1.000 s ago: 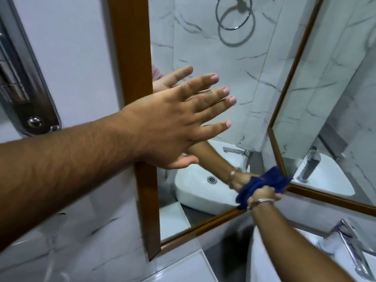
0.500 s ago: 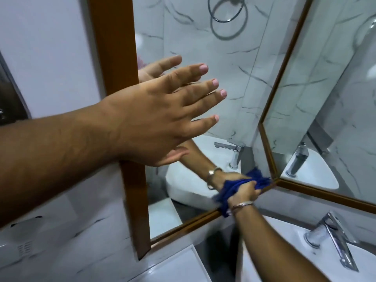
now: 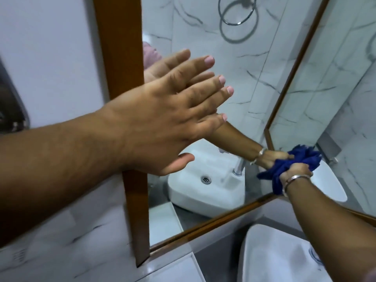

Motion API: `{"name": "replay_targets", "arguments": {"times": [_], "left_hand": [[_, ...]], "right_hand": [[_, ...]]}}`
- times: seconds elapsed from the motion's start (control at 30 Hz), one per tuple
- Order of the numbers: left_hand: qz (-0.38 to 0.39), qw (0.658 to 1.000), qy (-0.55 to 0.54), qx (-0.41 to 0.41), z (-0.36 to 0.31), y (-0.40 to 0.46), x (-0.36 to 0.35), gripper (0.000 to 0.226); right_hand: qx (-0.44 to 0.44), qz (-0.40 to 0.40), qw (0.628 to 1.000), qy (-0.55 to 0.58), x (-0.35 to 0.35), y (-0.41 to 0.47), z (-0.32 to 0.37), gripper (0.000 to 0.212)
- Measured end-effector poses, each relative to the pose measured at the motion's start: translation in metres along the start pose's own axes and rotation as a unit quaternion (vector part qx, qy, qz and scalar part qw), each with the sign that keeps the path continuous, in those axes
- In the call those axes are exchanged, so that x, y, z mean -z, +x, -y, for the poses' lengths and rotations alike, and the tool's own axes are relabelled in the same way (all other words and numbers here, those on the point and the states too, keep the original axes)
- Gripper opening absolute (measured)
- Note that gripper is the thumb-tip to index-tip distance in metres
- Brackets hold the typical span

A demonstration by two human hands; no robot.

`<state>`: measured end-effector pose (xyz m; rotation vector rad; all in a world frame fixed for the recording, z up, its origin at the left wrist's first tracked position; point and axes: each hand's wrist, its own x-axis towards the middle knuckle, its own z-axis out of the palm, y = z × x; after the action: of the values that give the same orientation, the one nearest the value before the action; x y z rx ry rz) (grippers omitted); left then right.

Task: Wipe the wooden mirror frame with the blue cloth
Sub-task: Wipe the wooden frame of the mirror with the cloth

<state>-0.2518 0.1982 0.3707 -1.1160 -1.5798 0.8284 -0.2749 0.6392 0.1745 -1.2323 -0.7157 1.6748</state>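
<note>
- Wiping is under way in the head view: the right hand [image 3: 296,171] is fisted round the bunched cloth [image 3: 293,165] and presses it at the corner where two mirrors meet, just above the bottom rail of the frame [image 3: 120,58]
- I judge the job partway at best; the cloth sits at the right end of the bottom rail, and the long left upright and the rest of that rail carry no cloth now
- Nothing shows which stretches are already clean; the wood looks equally brown and dull all along
- The left hand [image 3: 160,121] is spread wide with flat fingers and holds nothing; its palm faces the glass [image 3: 234,88] beside the left upright, and I cannot tell if it touches or only hovers
- A bangle [image 3: 295,180] circles the right wrist
- A sink [image 3: 264,257] lies below the mirror, cut off by the lower edge
- The top of the frame lies out of view, so its state is unknown
- The second mirror's frame on the right is crossed by the right forearm, and part of the cloth hides inside the fist
- The left margin is blurred; a dark shiny object there is too cut off to name
</note>
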Motion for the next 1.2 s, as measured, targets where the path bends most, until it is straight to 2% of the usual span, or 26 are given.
{"name": "replay_targets", "arguments": {"times": [0.07, 0.17, 0.23, 0.33, 0.43, 0.53, 0.63, 0.7, 0.83, 0.93, 1.07, 1.13, 1.2], "left_hand": [[0.037, 0.995, -0.082, -0.029, 0.005, 0.004, 0.008, 0.086], [0.055, 0.993, -0.102, -0.029, 0.015, 0.009, 0.018, 0.084], [0.041, 0.996, -0.075, -0.017, 0.033, 0.014, 0.023, 0.083], [0.012, 1.000, -0.019, 0.009, 0.072, 0.028, 0.034, 0.083], [-0.001, 1.000, 0.024, 0.014, 0.098, 0.038, 0.040, 0.080], [-0.021, 1.000, 0.018, 0.015, 0.105, 0.041, 0.042, 0.078], [-0.036, 0.999, 0.002, 0.007, 0.102, 0.042, 0.040, 0.078], [-0.074, 0.997, -0.006, 0.017, 0.106, 0.042, 0.039, 0.077], [-0.134, 0.989, 0.024, 0.060, 0.149, 0.049, 0.046, 0.082], [-0.148, 0.982, 0.045, 0.112, 0.173, 0.058, 0.049, 0.085], [-0.168, 0.966, 0.080, 0.182, 0.205, 0.075, 0.057, 0.088], [-0.148, 0.950, 0.126, 0.246, 0.213, 0.095, 0.057, 0.093], [-0.171, 0.943, 0.136, 0.252, 0.223, 0.100, 0.051, 0.097]], "right_hand": [[0.054, 0.046, 0.996, 0.050, -0.016, -0.021, 0.041, 0.044], [0.161, 0.065, 0.981, 0.085, -0.044, -0.066, 0.122, 0.039], [0.221, 0.083, 0.965, 0.112, -0.065, -0.087, 0.173, 0.035], [0.264, 0.127, 0.949, 0.120, -0.085, -0.106, 0.224, 0.036], [0.326, 0.126, 0.937, 0.025, -0.081, -0.096, 0.209, 0.049], [0.343, 0.117, 0.932, 0.003, -0.066, -0.061, 0.160, 0.052], [0.286, 0.108, 0.952, -0.016, -0.042, -0.032, 0.106, 0.049], [0.243, 0.103, 0.965, 0.004, -0.034, -0.024, 0.082, 0.045], [0.197, 0.061, 0.978, 0.037, -0.049, -0.026, 0.105, 0.039], [0.215, 0.034, 0.975, 0.045, -0.069, -0.043, 0.150, 0.039], [0.343, 0.082, 0.934, 0.062, -0.114, -0.090, 0.262, 0.037], [0.382, 0.100, 0.918, 0.047, -0.139, -0.117, 0.327, 0.038], [0.407, 0.123, 0.905, 0.033, -0.157, -0.140, 0.379, 0.039]]}}
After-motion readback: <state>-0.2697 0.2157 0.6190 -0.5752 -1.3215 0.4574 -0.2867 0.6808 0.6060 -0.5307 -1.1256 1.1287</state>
